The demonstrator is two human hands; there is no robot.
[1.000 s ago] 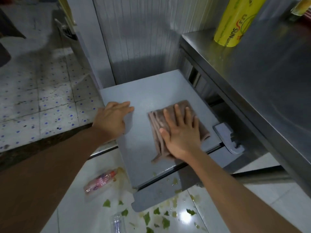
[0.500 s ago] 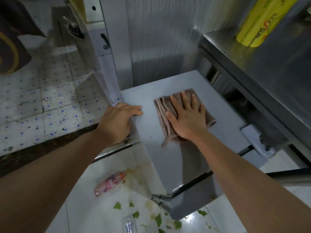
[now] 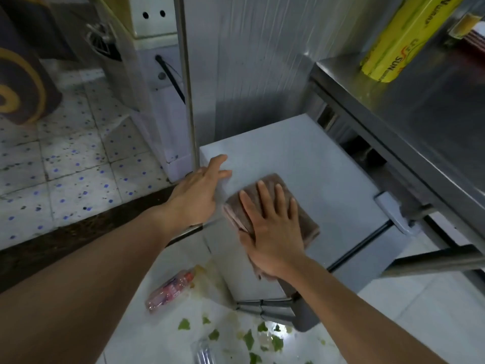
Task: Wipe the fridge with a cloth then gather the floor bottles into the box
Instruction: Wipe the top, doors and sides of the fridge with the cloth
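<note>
Right now the wiping step is in hand. The right hand (image 3: 273,229) lies flat, fingers spread wide, pressing a folded brown cloth (image 3: 301,219) onto the grey top of the low fridge (image 3: 301,158). The cloth sits toward the near left part of that top, around 7 o'clock from its middle, and its lower end hangs past the front edge under the palm. The left hand (image 3: 196,195) rests open at the fridge's left corner, at 9 o'clock from the cloth, fingers loosely splayed and holding nothing; it seems to steady the body.

To do the step well, I would keep the palm flat so the whole fold bears on the surface, and work in overlapping passes from the far edge at 12 o'clock back toward the near edge. The stretch at 1 to 3 o'clock, beside the steel counter (image 3: 420,122), looks easiest to miss. Refolding to a clean face may help.

Gathering is not yet begun: a pink-labelled bottle (image 3: 170,290) lies on its side on the white floor at 7 o'clock from the fridge, a clear bottle (image 3: 202,353) shows at the bottom edge, and green scraps lie between them. No box is in view.
</note>
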